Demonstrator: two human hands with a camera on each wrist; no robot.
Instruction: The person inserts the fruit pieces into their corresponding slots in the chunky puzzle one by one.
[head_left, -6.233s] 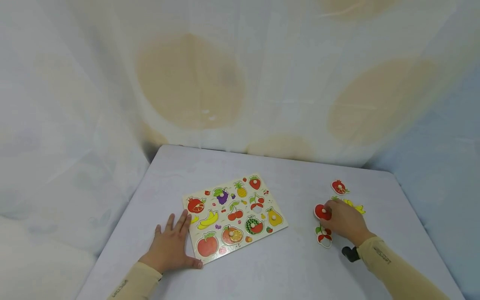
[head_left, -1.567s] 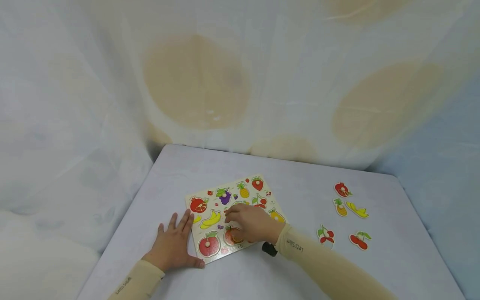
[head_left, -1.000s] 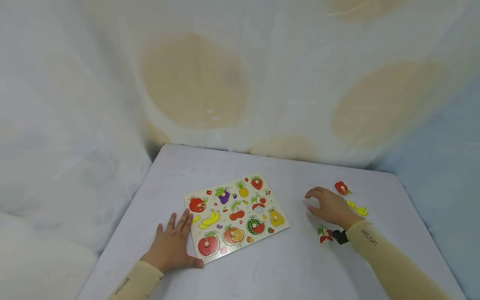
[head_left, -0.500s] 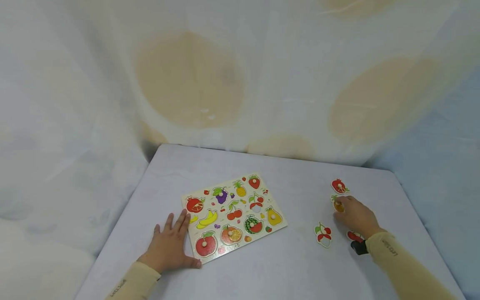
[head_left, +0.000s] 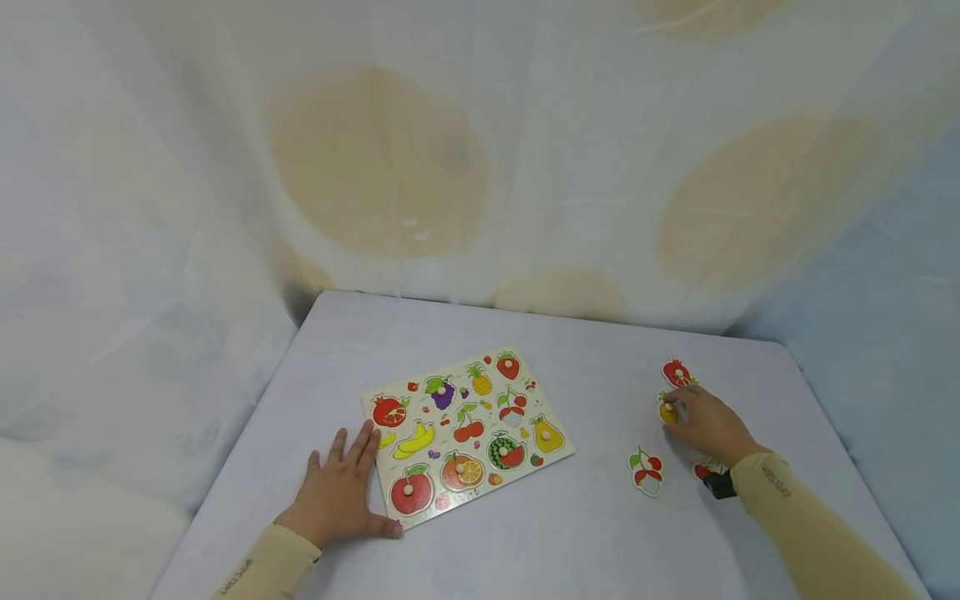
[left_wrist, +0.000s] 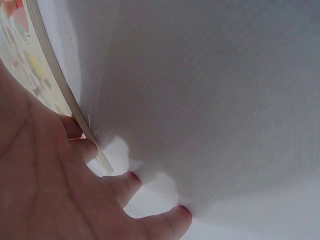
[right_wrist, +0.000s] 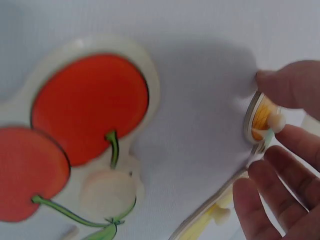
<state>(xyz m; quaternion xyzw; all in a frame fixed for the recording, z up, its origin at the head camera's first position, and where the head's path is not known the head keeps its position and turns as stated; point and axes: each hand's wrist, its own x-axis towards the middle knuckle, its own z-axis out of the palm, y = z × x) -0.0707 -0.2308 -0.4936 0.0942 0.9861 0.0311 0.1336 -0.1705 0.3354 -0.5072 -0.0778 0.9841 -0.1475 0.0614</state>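
My left hand [head_left: 333, 492] lies with fingers spread at the left edge of the fruit puzzle board [head_left: 536, 475]. In the left wrist view its fingertips [left_wrist: 132, 177] touch the tabletop beside the board's edge [left_wrist: 65, 95]. My right hand [head_left: 716, 429] holds the pineapple puzzle piece [head_left: 667, 412] between thumb and fingers. The right wrist view shows the thumb at the rim of that piece [right_wrist: 260, 120] and the index fingertip against its knob. Just under this hand lies the banana piece [right_wrist: 197, 227]. The red cherry piece [right_wrist: 95, 105] looms close to the wrist camera.
A pomegranate piece [head_left: 677, 372] lies behind the right hand. Nearer the board is a red-and-white fruit piece [head_left: 646, 472]. Knobbed pieces, among them the apple [head_left: 411, 492] and pear [head_left: 547, 435], sit in the board. A fabric curtain [head_left: 525, 167] closes off the table's back.
The apple piece, earlier under my right hand, now sits in the board. That hand went from the board back to the right, and the pineapple piece has shifted slightly left. The left hand stays put.
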